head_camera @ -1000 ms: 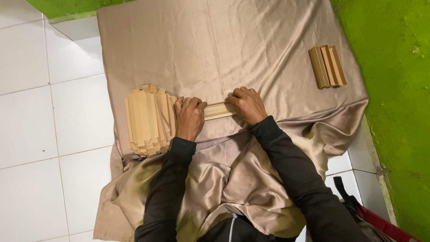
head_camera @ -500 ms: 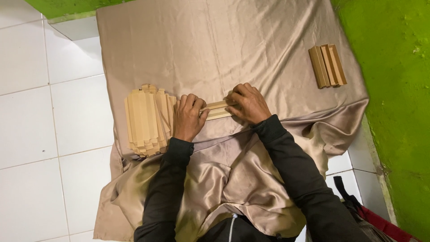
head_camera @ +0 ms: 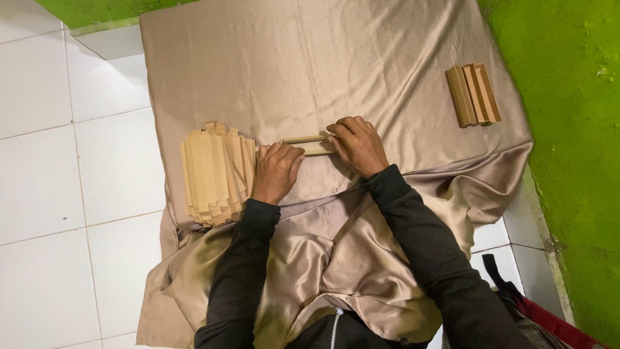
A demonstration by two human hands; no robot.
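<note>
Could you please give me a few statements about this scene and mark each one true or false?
1. Both hands, the left hand and the right hand, touch the wooden sticks between them. True.
2. The large stack of sticks lies to the person's right. False: it lies to the left.
3. The small bundle of blocks sits near the green wall. True.
4. The cloth is blue. False: it is beige.
</note>
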